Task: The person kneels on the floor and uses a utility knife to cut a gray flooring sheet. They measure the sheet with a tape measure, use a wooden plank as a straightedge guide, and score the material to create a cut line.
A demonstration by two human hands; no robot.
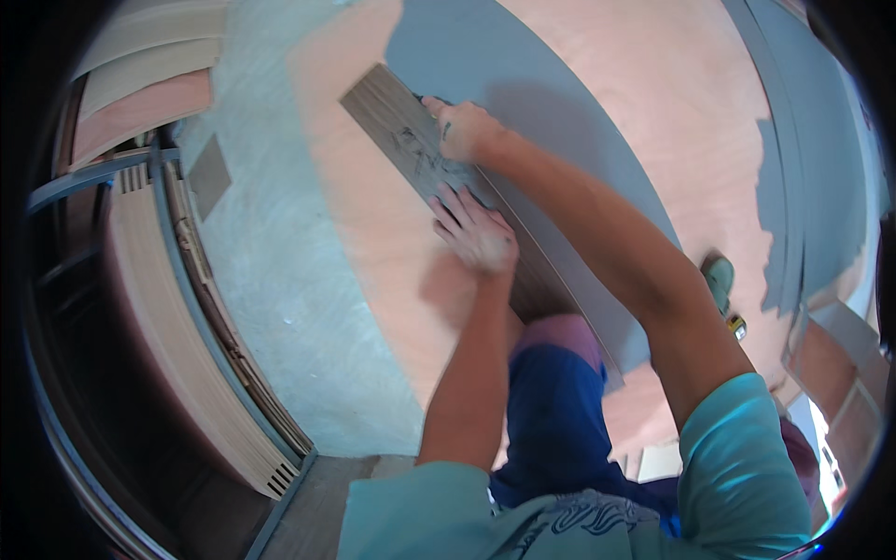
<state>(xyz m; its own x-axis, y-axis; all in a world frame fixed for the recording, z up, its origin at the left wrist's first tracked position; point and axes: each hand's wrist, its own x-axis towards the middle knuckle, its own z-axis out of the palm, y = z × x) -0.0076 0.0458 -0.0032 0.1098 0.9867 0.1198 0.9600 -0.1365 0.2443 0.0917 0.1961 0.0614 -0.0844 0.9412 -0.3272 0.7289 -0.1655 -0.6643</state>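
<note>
A long brown wood-grain plank point(527, 271) lies slantwise over a curved grey sheet point(551, 103), with a dark smudged patch near its middle. My left hand point(478, 233) presses on the plank with its fingers spread. My right hand point(464, 129) is closed at the plank's right edge near its far end, index finger stretched forward. A small dark thing shows under that finger; its kind I cannot make out. My bent knee point(562, 334) rests on or against the near part of the plank.
Pinkish board point(364, 215) lies beneath, with a pale blue-grey surface point(271, 271) to its left. A metal rack point(173, 224) holding stacked panels stands at the left. A small grey offcut point(209, 175) lies near it. At the right are a green shoe point(718, 278) and a yellow-black tape measure point(736, 327).
</note>
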